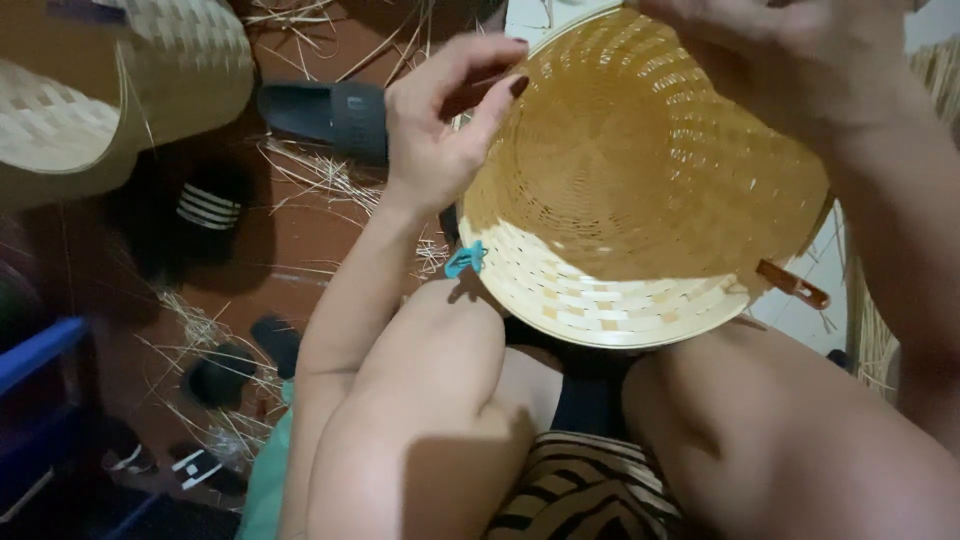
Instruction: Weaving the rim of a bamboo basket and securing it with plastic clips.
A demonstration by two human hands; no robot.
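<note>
head view: we see one view only, looking down at our lap.
basket: a round woven basket [640,180] sits tipped toward us over our knees, its open inside facing the camera, pale rim at the bottom.
left hand: our left hand [445,120] pinches the basket's left rim, thumb and fingers closed on the edge.
right hand: our right hand [790,60] clasps the top right rim; fingers partly cut off by the frame, but the grasp on the basket looks firm.
blue clip: a small blue clip [465,260] is clamped on the lower left rim.
brown clip: a brown clip [793,283] sticks out from the lower right rim.
floor: reddish floor [320,240] with loose straw strips [320,175] scattered on it.
sandal: a dark sandal [325,115] lies just left of our left hand.
other baskets: more woven baskets [110,90] stand at top left, well apart.
</note>
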